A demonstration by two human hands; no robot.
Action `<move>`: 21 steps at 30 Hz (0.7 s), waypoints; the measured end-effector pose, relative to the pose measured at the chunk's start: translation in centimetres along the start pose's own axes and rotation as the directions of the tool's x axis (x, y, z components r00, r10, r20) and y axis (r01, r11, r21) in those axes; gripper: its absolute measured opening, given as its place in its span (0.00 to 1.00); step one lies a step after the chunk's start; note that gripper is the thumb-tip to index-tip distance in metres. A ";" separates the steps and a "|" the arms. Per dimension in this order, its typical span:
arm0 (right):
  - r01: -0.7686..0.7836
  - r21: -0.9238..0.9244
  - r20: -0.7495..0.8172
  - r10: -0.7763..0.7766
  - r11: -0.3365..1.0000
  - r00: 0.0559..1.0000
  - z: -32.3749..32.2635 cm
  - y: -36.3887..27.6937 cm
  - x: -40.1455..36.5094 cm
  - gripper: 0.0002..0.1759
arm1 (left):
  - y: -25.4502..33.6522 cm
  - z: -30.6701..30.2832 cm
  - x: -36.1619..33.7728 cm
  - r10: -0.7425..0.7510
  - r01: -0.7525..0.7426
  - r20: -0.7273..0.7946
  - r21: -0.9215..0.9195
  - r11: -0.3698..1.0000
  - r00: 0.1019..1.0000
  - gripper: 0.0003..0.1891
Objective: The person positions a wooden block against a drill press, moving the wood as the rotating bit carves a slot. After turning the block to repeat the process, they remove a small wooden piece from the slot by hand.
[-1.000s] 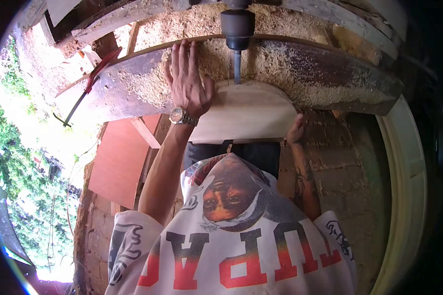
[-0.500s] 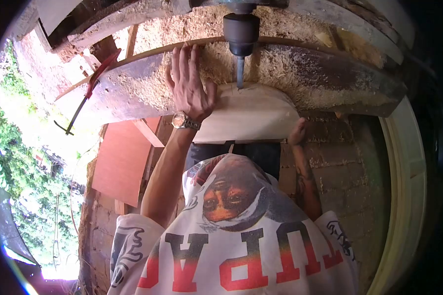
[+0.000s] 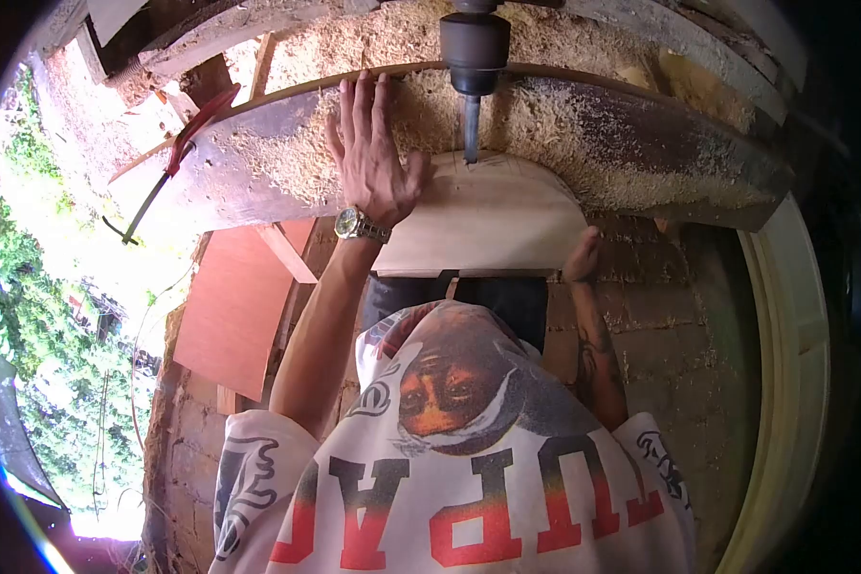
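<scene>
A pale wooden board (image 3: pixel 488 220) with a curved far edge lies under a drill chuck (image 3: pixel 474 53), whose bit (image 3: pixel 471 129) meets the wood near that edge. My left hand (image 3: pixel 373 172), with a watch (image 3: pixel 359 224) at the wrist, lies flat with fingers stretched over the dusty workbench (image 3: pixel 287 143) and its thumb side by the board's left edge. At the board's right corner, my right hand (image 3: pixel 582 256) rests against the edge; its fingers are partly hidden, and I cannot tell how they are bent.
A red-handled tool (image 3: pixel 196 129) sits on the bench's left end. Sawdust (image 3: pixel 603 143) covers much of the bench. Below it stands a reddish panel (image 3: pixel 244 306) at left, and a pale frame (image 3: pixel 799 364) stands at right.
The view has shifted slightly. The bit now shows at a dark hole or notch in the board, and my left thumb sits a little further out from the palm.
</scene>
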State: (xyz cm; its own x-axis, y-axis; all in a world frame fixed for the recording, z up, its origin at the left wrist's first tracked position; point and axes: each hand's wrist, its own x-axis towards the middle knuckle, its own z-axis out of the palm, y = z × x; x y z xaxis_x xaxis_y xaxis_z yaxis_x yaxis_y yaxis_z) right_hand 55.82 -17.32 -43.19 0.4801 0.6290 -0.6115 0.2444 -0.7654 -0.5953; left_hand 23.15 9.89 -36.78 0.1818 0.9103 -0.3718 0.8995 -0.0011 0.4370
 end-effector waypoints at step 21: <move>0.041 -0.010 0.024 -0.040 0.999 0.999 -1.2 1.8 -0.9 0.36 | 0.7 -0.3 0.5 -0.064 0.064 -0.011 0.042 0.997 0.998 0.50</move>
State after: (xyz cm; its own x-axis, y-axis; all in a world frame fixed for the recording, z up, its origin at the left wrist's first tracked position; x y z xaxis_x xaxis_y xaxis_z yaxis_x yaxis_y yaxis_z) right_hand 56.83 -19.39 -43.12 0.4494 0.6624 -0.5993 0.2724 -0.7406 -0.6143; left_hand 23.81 10.51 -36.41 0.1199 0.9129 -0.3903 0.9251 0.0399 0.3776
